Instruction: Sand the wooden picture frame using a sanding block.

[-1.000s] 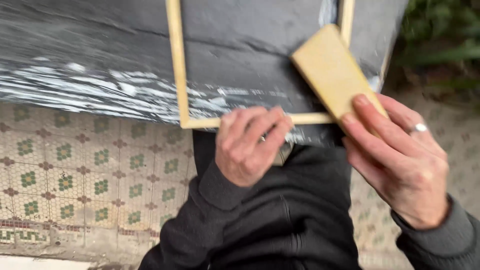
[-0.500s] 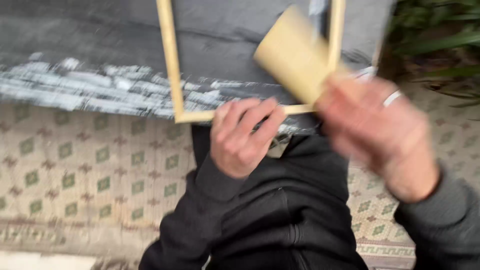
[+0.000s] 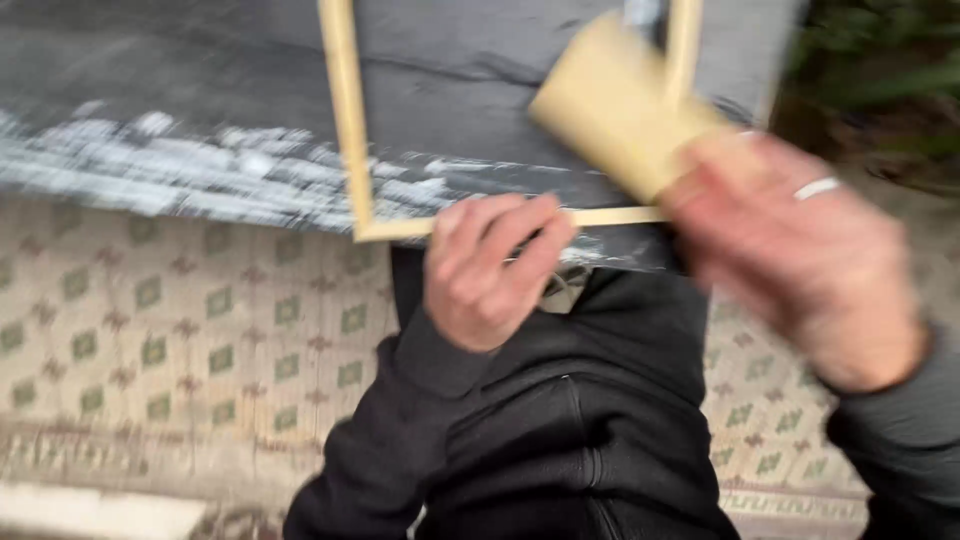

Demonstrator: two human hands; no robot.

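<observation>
The left hand curls closed over the near rail of a pale wooden frame, its fingers wrapped across the rail's top at the table's near edge; the frame lies flat on the dark, white-streaked table, its near left corner just left of those fingers; the right hand, blurred and wearing a ring, grips one end of a tan flat block, which juts up and left beyond the fingers and overlaps the frame's right rail; a patterned tiled floor lies below.
</observation>
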